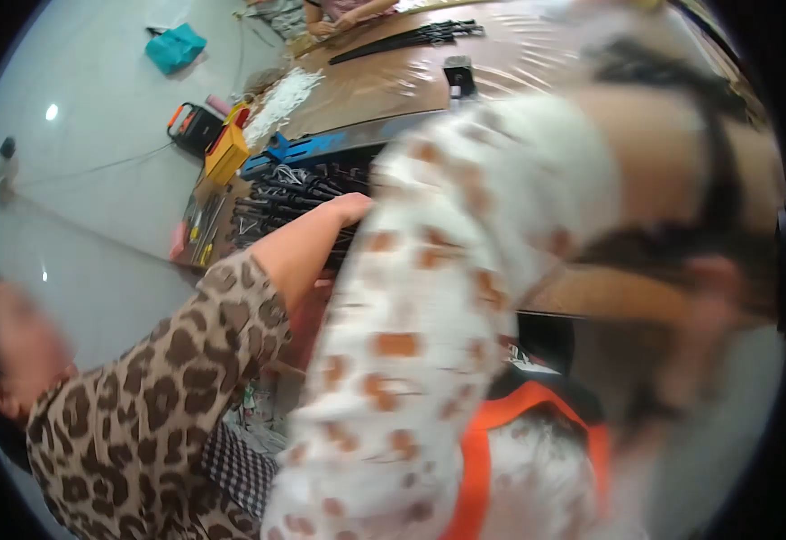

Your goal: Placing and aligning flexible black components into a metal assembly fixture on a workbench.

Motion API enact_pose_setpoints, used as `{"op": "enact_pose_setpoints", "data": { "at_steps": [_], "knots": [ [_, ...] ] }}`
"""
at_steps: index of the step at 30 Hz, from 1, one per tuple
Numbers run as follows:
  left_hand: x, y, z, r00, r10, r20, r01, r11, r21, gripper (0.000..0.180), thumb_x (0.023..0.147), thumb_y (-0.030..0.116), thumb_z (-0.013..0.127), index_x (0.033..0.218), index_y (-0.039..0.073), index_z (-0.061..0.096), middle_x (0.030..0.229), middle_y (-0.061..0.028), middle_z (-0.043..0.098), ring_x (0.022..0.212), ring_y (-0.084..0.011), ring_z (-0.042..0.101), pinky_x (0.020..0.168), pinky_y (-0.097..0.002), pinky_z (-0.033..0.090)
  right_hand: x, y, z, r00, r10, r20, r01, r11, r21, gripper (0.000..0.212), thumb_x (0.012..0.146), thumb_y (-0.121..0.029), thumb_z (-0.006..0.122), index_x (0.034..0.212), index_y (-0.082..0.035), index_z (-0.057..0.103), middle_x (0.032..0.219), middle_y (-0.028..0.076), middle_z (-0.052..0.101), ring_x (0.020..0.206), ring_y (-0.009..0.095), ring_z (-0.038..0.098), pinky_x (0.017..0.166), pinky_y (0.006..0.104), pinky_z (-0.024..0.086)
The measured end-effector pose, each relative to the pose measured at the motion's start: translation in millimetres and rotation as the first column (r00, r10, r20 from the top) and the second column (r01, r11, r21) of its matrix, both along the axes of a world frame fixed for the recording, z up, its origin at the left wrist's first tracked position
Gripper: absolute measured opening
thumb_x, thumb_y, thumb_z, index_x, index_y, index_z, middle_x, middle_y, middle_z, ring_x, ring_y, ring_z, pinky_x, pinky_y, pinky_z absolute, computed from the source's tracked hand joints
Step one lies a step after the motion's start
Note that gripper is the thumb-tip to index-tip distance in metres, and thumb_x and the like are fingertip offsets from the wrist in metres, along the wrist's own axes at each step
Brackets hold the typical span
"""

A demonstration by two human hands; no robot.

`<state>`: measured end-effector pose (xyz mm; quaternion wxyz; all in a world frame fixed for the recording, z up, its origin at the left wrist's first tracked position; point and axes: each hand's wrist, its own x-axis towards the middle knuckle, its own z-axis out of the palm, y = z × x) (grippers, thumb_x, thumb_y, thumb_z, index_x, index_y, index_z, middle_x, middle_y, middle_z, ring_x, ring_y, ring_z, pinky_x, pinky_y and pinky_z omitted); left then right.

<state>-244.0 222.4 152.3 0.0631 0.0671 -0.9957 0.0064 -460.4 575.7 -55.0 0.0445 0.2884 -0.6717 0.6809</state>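
My left arm, in a white sleeve with brown spots, reaches across the middle toward the right side of the table. Beyond the sleeve, my left hand (754, 171) is smeared by motion, with a dark band or strip crossing in front of it. Blurred black pieces (663, 72) lie near it on the table; their kind is not clear. My right hand (715, 279) is raised at the table's near edge on the right, also blurred. A dark band shows at its wrist. What either hand holds, if anything, cannot be made out.
At left, a co-worker in a leopard-print top has a hand (350, 209) at a pile of black rod-like parts (276, 202). A yellow box (226, 155), a black-and-orange case (195, 129) and hand tools (202, 225) are nearby. Black folded pieces (402, 40) lie farther back near another person.
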Motion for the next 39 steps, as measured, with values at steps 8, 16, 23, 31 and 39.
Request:
{"op": "enact_pose_setpoints", "data": {
  "at_steps": [8,16,23,31,39],
  "knots": [
    [-64.6,-15.0,69.8,0.986,-0.165,-0.012,0.165,0.986,-0.005,0.034,0.099,0.017,0.06,0.132,0.009,0.064,0.119,-0.0123,0.065,0.113,-0.0279,0.061,0.098,-0.0526,0.043,32.7,-145.0,17.4,0.885,0.421,-0.197,-0.379,0.899,0.22,0.014,0.1,-0.02,0.067,0.101,-0.007,0.071,0.091,0.005,0.074,0.087,0.013,0.067,0.084,0.028,0.052],
    [78.4,-51.5,125.8,0.947,-0.152,-0.283,0.067,0.955,-0.289,0.023,0.1,0.012,0.06,0.119,0.004,0.069,0.095,-0.0181,0.07,0.089,-0.0365,0.068,0.077,-0.0412,0.054,80.5,-269.5,91.7,0.66,0.684,-0.312,-0.688,0.716,0.116,0.009,0.091,-0.019,0.074,0.091,-0.011,0.079,0.089,0.003,0.072,0.086,0.015,0.065,0.079,0.0348,0.051],
    [180.0,-48.0,94.4,0.895,0.188,-0.404,-0.253,0.961,-0.114,0.027,0.095,0.006,0.064,0.123,0.006,0.066,0.096,-0.0211,0.068,0.086,-0.0416,0.065,0.075,-0.0442,0.051,62.0,-295.1,101.1,0.667,0.594,-0.45,-0.526,0.803,0.282,0.011,0.086,-0.023,0.079,0.092,-0.014,0.078,0.085,0.0,0.071,0.089,0.019,0.063,0.098,0.0361,0.037],
    [219.0,-62.3,31.3,0.837,0.397,-0.376,-0.408,0.912,0.055,0.029,0.096,0.005,0.063,0.125,0.005,0.065,0.09,-0.0207,0.065,0.083,-0.0397,0.065,0.072,-0.0437,0.05,36.5,-316.1,112.8,0.52,0.694,-0.498,-0.53,0.72,0.448,0.014,0.09,-0.029,0.074,0.097,-0.018,0.079,0.086,0.004,0.068,0.096,0.021,0.062,0.097,0.0419,0.036],
    [227.4,-66.3,4.5,0.829,0.431,-0.357,-0.443,0.895,0.054,0.029,0.096,0.009,0.065,0.125,0.012,0.066,0.084,-0.0171,0.063,0.078,-0.0378,0.065,0.069,-0.044,0.05,58.4,-323.9,119.6,0.223,0.782,-0.582,-0.163,0.619,0.769,0.013,0.088,-0.024,0.075,0.083,-0.012,0.072,0.076,0.005,0.065,0.087,0.024,0.062,0.1,0.0417,0.036]
  ]
}}
